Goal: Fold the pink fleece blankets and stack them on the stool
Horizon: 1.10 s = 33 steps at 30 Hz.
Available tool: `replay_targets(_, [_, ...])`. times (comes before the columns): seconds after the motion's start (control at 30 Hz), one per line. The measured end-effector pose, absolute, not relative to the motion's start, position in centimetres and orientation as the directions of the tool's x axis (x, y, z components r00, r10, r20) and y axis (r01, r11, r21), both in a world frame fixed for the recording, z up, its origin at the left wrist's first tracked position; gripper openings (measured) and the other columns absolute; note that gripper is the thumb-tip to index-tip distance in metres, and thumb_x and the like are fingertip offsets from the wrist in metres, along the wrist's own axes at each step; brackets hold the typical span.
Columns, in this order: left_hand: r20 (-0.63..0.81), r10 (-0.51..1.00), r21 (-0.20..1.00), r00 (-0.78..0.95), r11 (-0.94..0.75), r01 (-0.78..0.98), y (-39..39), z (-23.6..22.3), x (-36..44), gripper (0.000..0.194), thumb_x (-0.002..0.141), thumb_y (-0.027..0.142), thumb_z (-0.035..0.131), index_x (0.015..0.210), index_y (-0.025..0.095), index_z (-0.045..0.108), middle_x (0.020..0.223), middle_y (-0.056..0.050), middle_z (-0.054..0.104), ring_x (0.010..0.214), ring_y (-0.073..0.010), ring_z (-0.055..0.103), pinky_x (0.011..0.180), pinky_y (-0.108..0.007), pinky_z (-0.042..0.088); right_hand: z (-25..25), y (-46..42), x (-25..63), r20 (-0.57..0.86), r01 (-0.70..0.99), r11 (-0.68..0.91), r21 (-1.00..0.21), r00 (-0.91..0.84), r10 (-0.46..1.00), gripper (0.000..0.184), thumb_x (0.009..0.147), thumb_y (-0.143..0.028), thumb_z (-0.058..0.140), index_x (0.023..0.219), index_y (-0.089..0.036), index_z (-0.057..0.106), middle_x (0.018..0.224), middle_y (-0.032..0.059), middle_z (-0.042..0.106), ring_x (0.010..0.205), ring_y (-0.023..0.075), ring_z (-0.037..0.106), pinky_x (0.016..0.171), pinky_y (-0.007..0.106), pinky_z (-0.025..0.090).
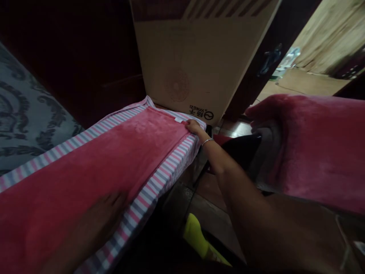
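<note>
A long red plush blanket (108, 156) lies flat along a narrow surface covered with a pink, grey and white striped cloth (159, 179). At the blanket's far right corner is my right hand (193, 126), its fingers closed on the edge beside a small white label (178, 120). A silvery bracelet circles that wrist. Nearer to me, my left hand (107, 213) rests on the blanket close to its right edge, fingers stretched out, dim and somewhat blurred.
A tall cardboard box (196, 61) stands at the far end, against dark doors. To the right lies more red plush fabric (325, 148), with a dark pointed object (248, 146) beside it. A yellow-green sock (196, 236) shows below. Patterned wallpaper (25, 110) is at the left.
</note>
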<state>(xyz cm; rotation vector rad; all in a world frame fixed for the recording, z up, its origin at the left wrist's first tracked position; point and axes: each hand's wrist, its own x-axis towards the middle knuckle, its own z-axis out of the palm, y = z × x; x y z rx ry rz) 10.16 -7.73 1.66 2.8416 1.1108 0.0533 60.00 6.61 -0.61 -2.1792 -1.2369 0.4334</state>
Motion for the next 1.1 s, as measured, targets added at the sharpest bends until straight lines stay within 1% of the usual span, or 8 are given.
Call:
replay_targets(0.2, [0.075, 0.727, 0.181, 0.683, -0.683, 0.707, -2.6, 5.4, 12.6, 0.050, 0.097, 0.051, 0.033, 0.115, 0.025, 0.072, 0.121, -0.005, 0.073, 0.110, -0.0271, 0.068, 0.100, -0.042, 0.053, -1.0, 5.9, 59.2, 0.058, 0.723, -0.346, -0.598, 0.469, 0.881, 0.030, 0.084, -0.016, 0.061, 0.112, -0.018, 0.070, 0.104, 0.0042, 0.074, 0.092, 0.0180, 0.065, 0.081, 0.022, 0.046])
replay_targets(0.33, [0.156, 0.758, 0.090, 0.633, -0.650, 0.755, 2.3, 4.2, 14.6, 0.058, 0.097, 0.046, 0.038, 0.141, 0.012, 0.056, 0.147, -0.016, 0.055, 0.138, -0.0334, 0.048, 0.118, -0.051, 0.035, -1.2, 5.1, 58.8, 0.105, 0.758, -0.298, -0.580, 0.432, 0.896, 0.029, 0.087, -0.018, 0.058, 0.113, -0.015, 0.071, 0.105, 0.0068, 0.074, 0.093, 0.0190, 0.066, 0.080, 0.023, 0.047])
replay_targets(0.47, [0.110, 0.785, -0.038, 0.609, -0.609, 0.792, 3.8, 0.9, 15.9, 0.059, 0.097, 0.047, 0.046, 0.150, 0.020, 0.047, 0.161, -0.015, 0.035, 0.149, -0.0404, 0.030, 0.119, -0.062, 0.027, -1.3, 4.8, 59.1, 0.125, 0.790, -0.258, -0.556, 0.387, 0.914, 0.032, 0.090, -0.020, 0.056, 0.118, -0.013, 0.069, 0.109, 0.0066, 0.074, 0.094, 0.0176, 0.067, 0.080, 0.021, 0.048])
replay_targets(0.63, [0.221, 0.761, -0.049, 0.610, -0.616, 0.786, 3.4, -1.9, 15.6, 0.057, 0.098, 0.050, 0.043, 0.150, 0.026, 0.047, 0.162, -0.013, 0.034, 0.149, -0.0391, 0.030, 0.118, -0.062, 0.026, 0.2, 6.0, 58.9, 0.119, 0.830, -0.296, -0.473, 0.393, 0.912, 0.033, 0.089, -0.023, 0.062, 0.119, -0.011, 0.071, 0.111, 0.0127, 0.074, 0.102, 0.0246, 0.068, 0.088, 0.029, 0.050])
replay_targets(0.73, [0.232, 0.760, -0.039, 0.607, -0.616, 0.787, 3.3, -2.0, 15.4, 0.057, 0.098, 0.051, 0.042, 0.151, 0.028, 0.046, 0.162, -0.012, 0.034, 0.149, -0.0382, 0.030, 0.117, -0.062, 0.027, 1.1, 7.9, 56.5, 0.236, 0.880, -0.245, -0.407, 0.360, 0.903, 0.046, 0.096, -0.032, 0.056, 0.138, -0.013, 0.060, 0.136, 0.0192, 0.062, 0.129, 0.0321, 0.054, 0.106, 0.041, 0.042])
replay_targets(0.8, [0.225, 0.758, -0.040, 0.612, -0.620, 0.784, 3.2, -1.9, 15.3, 0.058, 0.098, 0.052, 0.042, 0.151, 0.029, 0.045, 0.163, -0.011, 0.033, 0.149, -0.0381, 0.030, 0.117, -0.062, 0.028, 0.9, 9.1, 54.3, 0.329, 0.952, -0.089, -0.295, 0.188, 0.925, 0.052, 0.102, -0.036, 0.046, 0.151, -0.020, 0.047, 0.155, 0.0153, 0.045, 0.144, 0.0307, 0.037, 0.116, 0.047, 0.032])
replay_targets(0.93, [0.241, 0.755, -0.042, 0.610, -0.620, 0.784, 3.0, -2.1, 15.2, 0.058, 0.098, 0.052, 0.044, 0.152, 0.031, 0.043, 0.163, -0.010, 0.033, 0.148, -0.0379, 0.032, 0.117, -0.062, 0.027, -1.3, 10.1, 51.2, 0.161, 0.994, 0.024, -0.111, -0.006, 0.987, 0.054, 0.105, -0.043, 0.036, 0.156, -0.026, 0.037, 0.164, 0.0087, 0.029, 0.151, 0.0313, 0.024, 0.118, 0.059, 0.025])
replay_targets(1.1, [0.270, 0.737, -0.047, 0.620, -0.633, 0.773, 3.0, -2.7, 15.0, 0.059, 0.097, 0.051, 0.046, 0.152, 0.031, 0.042, 0.163, -0.010, 0.034, 0.148, -0.0380, 0.031, 0.117, -0.062, 0.027, -2.5, 10.7, 51.8, 0.073, 0.977, -0.049, -0.208, 0.065, 0.995, 0.054, 0.103, -0.048, 0.038, 0.154, -0.029, 0.041, 0.163, 0.0067, 0.034, 0.149, 0.0286, 0.029, 0.118, 0.052, 0.027])
